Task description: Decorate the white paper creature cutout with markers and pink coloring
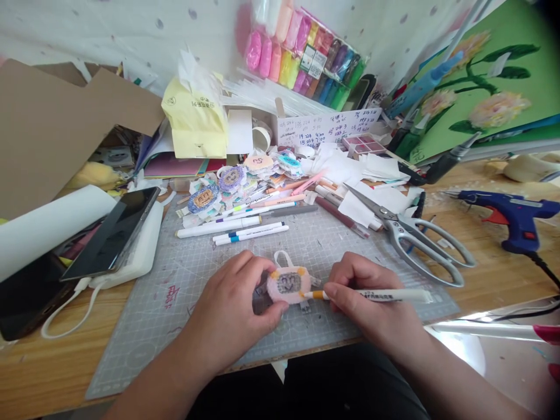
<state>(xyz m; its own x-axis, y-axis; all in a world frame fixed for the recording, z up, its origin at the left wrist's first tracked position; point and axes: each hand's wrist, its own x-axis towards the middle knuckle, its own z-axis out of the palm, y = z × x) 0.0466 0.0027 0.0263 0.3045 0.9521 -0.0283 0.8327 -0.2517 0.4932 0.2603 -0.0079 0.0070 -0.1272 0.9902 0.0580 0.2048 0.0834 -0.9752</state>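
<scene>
Between the thumb and fingers of my left hand point(238, 300) is a small pink paper badge point(273, 286) with a grey centre, dark marks and orange-yellow corners. My right hand point(367, 294) grips a white marker point(394, 296) with an orange-yellow tip end. That tip touches or nearly touches the badge's lower right corner. Behind the badge a white paper loop point(283, 256) stands up. Similar decorated badges in blue point(203, 199), purple point(231, 178) and peach point(259, 163) lie farther back.
A grey cutting mat point(149, 315) covers the table under my hands. Several markers point(249, 233) lie beyond them. Large scissors point(406, 233) and a blue glue gun point(511, 216) are at the right. A phone point(116, 233) rests on a white power bank point(140, 256) at the left.
</scene>
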